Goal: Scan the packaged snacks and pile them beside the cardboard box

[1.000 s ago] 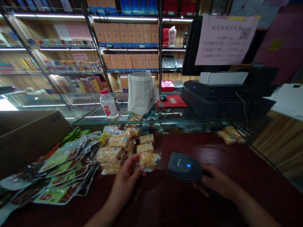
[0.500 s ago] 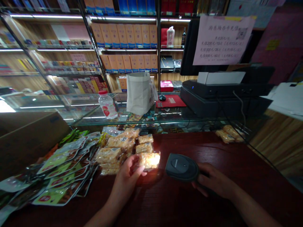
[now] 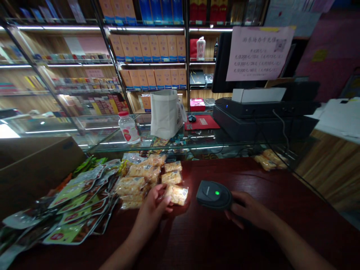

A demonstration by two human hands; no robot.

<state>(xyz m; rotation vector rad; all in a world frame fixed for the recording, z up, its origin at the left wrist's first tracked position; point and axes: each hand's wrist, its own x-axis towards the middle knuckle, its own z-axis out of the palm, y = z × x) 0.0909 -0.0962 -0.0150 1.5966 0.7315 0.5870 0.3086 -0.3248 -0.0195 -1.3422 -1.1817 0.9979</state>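
Note:
Between the thumb and fingers of my left hand (image 3: 156,202) is a clear-wrapped snack bar (image 3: 178,194), pale and crumbly, with bright light falling on its right part. My right hand (image 3: 247,210) is wrapped round the handle of a dark grey barcode scanner (image 3: 214,195), whose head points left at the bar across a short gap. A green light glows on top of the scanner. Just behind my left hand lie more wrapped snack bars (image 3: 143,171), stacked in a pile. Two of them (image 3: 171,177) lie a little apart at the pile's right side.
Flat snack pouches (image 3: 75,217) spread over the left of the dark red table (image 3: 202,240), beside a cardboard box (image 3: 36,157). A plastic bottle (image 3: 129,129) and white bag (image 3: 165,116) stand on the glass counter. More wrapped bars (image 3: 271,159) lie back right, near a cable.
The scanner's green light has come on. The bar in my left hand has tilted slightly, and the bright patch on it has dimmed. The camera view has shifted a little.

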